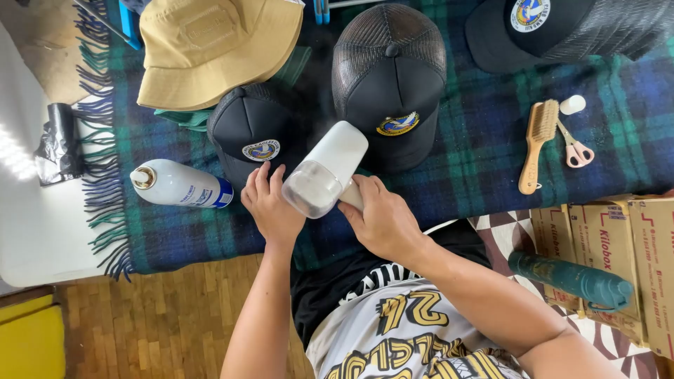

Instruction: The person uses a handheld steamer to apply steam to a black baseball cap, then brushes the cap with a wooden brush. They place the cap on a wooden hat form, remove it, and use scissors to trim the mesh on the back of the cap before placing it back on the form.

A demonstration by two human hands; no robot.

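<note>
We see the right hand [382, 217] with its fingers wrapped tight around the handle of a white handheld steamer [326, 168], whose clear water chamber faces the camera; we cannot tell how full it is. The steamer's head tilts toward 1 o'clock, over a black mesh-backed cap [388, 77]. The left hand [270, 203] lies flat, fingers together and extended toward 12 o'clock, holding nothing, its fingertips resting on the brim of a smaller black cap [254, 126]. Both forearms run down toward 6 o'clock. At 9 o'clock from the left hand a white spray can [179, 184] lies on its side on the plaid blanket [477, 154]. Toward 3 o'clock lie a wooden brush [537, 140] and pink scissors [576, 151].
</note>
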